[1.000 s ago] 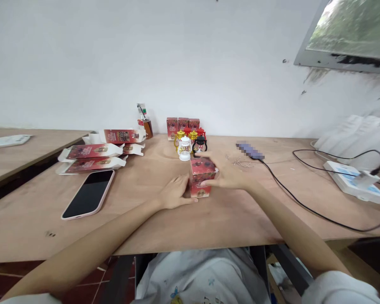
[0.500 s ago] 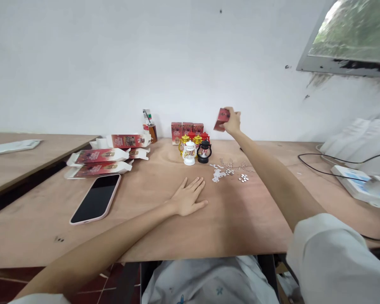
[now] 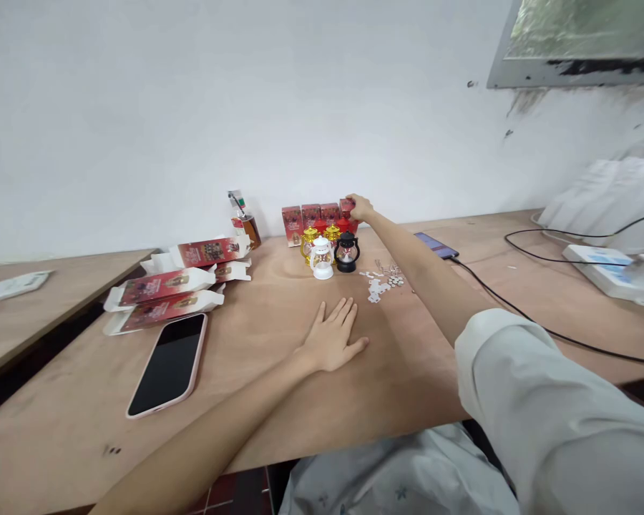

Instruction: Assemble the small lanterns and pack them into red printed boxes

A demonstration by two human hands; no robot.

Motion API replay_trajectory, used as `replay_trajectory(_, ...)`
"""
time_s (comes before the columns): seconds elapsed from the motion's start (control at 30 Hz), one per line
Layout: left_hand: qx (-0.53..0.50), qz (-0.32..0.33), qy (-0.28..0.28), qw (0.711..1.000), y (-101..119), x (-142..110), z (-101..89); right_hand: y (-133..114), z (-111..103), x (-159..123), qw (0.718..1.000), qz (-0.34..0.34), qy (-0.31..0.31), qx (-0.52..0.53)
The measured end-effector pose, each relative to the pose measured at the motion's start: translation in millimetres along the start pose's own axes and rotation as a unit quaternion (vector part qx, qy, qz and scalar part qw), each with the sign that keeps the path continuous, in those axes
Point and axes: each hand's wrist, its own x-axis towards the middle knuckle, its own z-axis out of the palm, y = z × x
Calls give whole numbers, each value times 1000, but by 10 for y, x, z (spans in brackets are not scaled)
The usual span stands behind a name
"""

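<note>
My right hand grips a small red box from above, at the right end of a row of matching red boxes by the wall. My left hand lies flat on the table, fingers spread, holding nothing. Beyond it stand small lanterns: a white lantern, a black lantern, gold ones and red ones partly hidden behind. Small white pieces and silvery button-like discs lie to the right of the lanterns.
Several flattened red-and-white cartons lie at left, with a phone in front. Behind them stands a brown container. At right are another phone with a black cable, a white power strip and white bags.
My right hand has carried the red box left and down from the air to the end of the row. My left hand stays flat on the table. The view has shifted slightly.
</note>
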Motion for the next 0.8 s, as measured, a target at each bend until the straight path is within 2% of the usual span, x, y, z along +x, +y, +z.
replay_trajectory(0.2, 4, 2, 4, 1000, -18, 3, 16, -2, 6, -1, 999, -1, -36, 8)
replay_trajectory(0.3, 3, 3, 5, 1000, -24, 9, 22, -84, -53, -82, 1000, -27, 2, 7)
replay_trajectory(0.4, 4, 4, 0, 1000, -17, 20, 13, -284, -105, -341, 994, -93, 63, 5)
replay_trajectory(0.43, 5, 4, -2, 1000, -14, 23, 8, -371, -113, -466, 982, -171, 76, 3)
replay_trajectory(0.47, 5, 3, -4, 1000, -12, 27, 4, -460, -116, -604, 965, -258, 48, -13)
replay_trajectory(0.53, 3, 0, -2, 1000, -11, 32, 1, -624, -107, -882, 906, -408, -53, -97)
replay_trajectory(0.57, 0, 0, 1, 1000, -12, 33, 2, -691, -94, -1007, 873, -452, -88, -158)
replay_trajectory(0.6, -3, 1, 6, 1000, -15, 33, 3, -745, -77, -1112, 847, -476, -105, -213)
replay_trajectory(0.67, -12, 5, 17, 1000, -23, 31, 7, -814, -38, -1253, 812, -494, -127, -284)
replay_trajectory(0.8, -34, 7, 24, 999, -46, 26, -1, -869, -23, -1331, 793, -495, -127, -330)
